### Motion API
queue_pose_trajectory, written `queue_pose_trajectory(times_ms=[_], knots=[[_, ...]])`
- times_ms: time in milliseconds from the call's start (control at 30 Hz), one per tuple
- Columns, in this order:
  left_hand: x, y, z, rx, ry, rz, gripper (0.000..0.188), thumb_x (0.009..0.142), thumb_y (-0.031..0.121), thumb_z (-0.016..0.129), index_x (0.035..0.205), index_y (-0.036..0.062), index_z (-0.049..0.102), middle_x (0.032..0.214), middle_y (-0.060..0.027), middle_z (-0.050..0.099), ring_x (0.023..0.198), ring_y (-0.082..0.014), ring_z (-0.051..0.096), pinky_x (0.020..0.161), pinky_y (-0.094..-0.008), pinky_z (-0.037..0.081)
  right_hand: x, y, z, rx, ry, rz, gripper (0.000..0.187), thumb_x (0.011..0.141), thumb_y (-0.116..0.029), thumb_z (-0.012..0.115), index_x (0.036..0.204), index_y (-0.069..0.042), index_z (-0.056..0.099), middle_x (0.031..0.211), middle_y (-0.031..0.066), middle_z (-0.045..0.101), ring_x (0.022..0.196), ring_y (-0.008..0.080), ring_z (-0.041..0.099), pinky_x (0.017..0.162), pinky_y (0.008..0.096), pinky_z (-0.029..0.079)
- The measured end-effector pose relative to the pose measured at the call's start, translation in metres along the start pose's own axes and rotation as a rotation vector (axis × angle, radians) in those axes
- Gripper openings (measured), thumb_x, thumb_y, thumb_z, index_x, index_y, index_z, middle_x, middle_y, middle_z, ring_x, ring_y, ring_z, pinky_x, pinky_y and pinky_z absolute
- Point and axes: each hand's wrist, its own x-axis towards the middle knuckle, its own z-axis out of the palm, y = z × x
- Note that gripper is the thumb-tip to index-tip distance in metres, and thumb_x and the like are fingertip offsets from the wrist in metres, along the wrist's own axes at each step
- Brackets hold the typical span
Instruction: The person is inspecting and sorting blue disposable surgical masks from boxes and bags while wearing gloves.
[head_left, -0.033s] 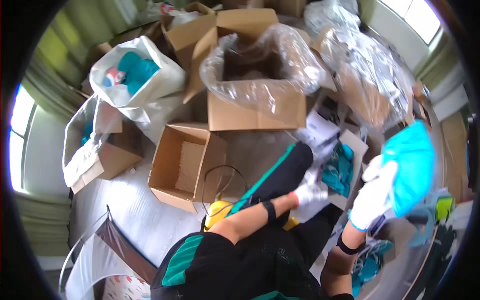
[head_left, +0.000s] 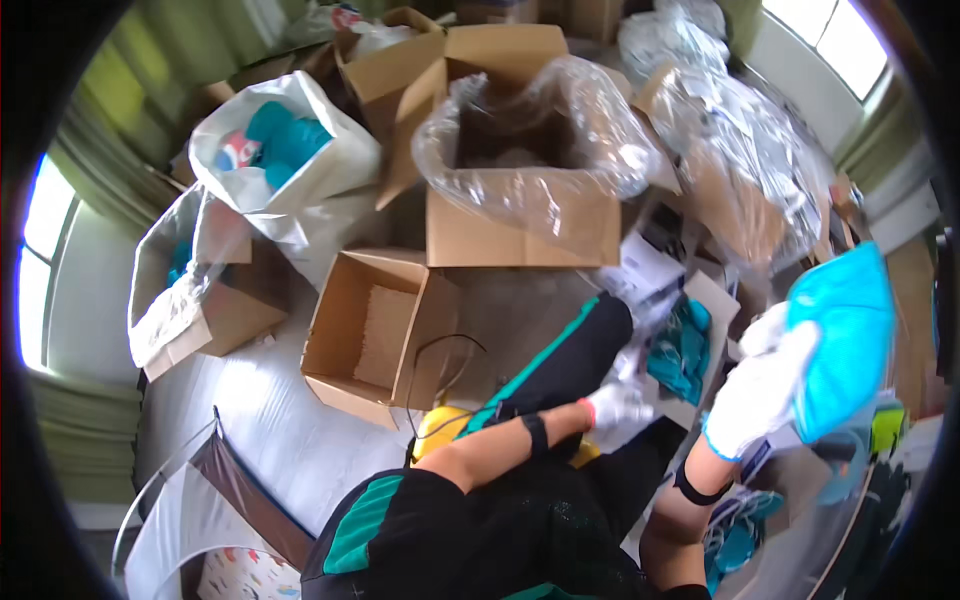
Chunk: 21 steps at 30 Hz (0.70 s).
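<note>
My right hand (head_left: pixel 760 385), in a white glove with a blue cuff, is closed on the near edge of a flat, bright-blue, pouch-like piece (head_left: pixel 845 340). It holds the piece upright at the right, and I cannot make out its exact kind. My left hand (head_left: pixel 618 406), in a white glove with a red cuff, is low over my lap near my knee. Its fingers are blurred against pale material, so their grip is unclear. Just beyond it, teal pieces with thin cords (head_left: pixel 680 350) lie in an open carton (head_left: pixel 722 300).
Ahead stands a large carton (head_left: pixel 520 225) with a clear plastic liner. A smaller open box (head_left: pixel 360 330) sits nearer. At the left are a white sack (head_left: pixel 330 150) of teal items and a lined carton (head_left: pixel 235 325). More teal corded pieces (head_left: pixel 735 540) lie beside my right forearm.
My right hand and the blue piece have shifted slightly right in the picture. My left hand sits slightly lower. The whole view has shifted a little; the boxes look otherwise the same.
</note>
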Motion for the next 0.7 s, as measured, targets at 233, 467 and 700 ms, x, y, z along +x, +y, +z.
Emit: queue_pose_trajectory(times_ms=[233, 467, 700], knots=[[-0.032, -0.039, 0.005, 0.122, -0.192, 0.055, 0.027, 0.095, 0.029, 0.062, 0.107, 0.0068, 0.072, 0.091, -0.0115, 0.073, 0.081, -0.0265, 0.067, 0.076, -0.0414, 0.053, -0.024, 0.009, 0.247, 0.323, -0.476, -0.234, 0.016, 0.099, -0.016, 0.057, 0.106, -0.002, 0.062, 0.087, 0.0094, 0.066, 0.072, 0.0168, 0.060, 0.066, 0.0302, 0.048], [-0.041, -0.012, -0.012, -0.414, -0.119, -0.361, 0.030, 0.100, 0.030, 0.057, 0.108, 0.0041, 0.068, 0.085, -0.0057, 0.069, 0.073, -0.0214, 0.065, 0.066, -0.0350, 0.053, -0.069, 0.084, 0.382, -0.041, -1.276, 0.029, 0.018, 0.091, -0.013, 0.069, 0.103, 0.001, 0.068, 0.081, 0.0085, 0.070, 0.067, 0.0129, 0.065, 0.062, 0.0271, 0.052], [-0.040, 0.060, -0.075, -0.772, -0.217, -0.244, 0.022, 0.096, 0.027, 0.060, 0.093, 0.0071, 0.070, 0.078, -0.0029, 0.067, 0.069, -0.0128, 0.062, 0.065, -0.0306, 0.050, -0.026, 0.169, 0.104, -0.053, -0.736, 0.783, 0.025, 0.098, -0.024, 0.067, 0.114, -0.005, 0.070, 0.093, 0.0092, 0.074, 0.071, 0.0133, 0.070, 0.061, 0.0254, 0.055]])
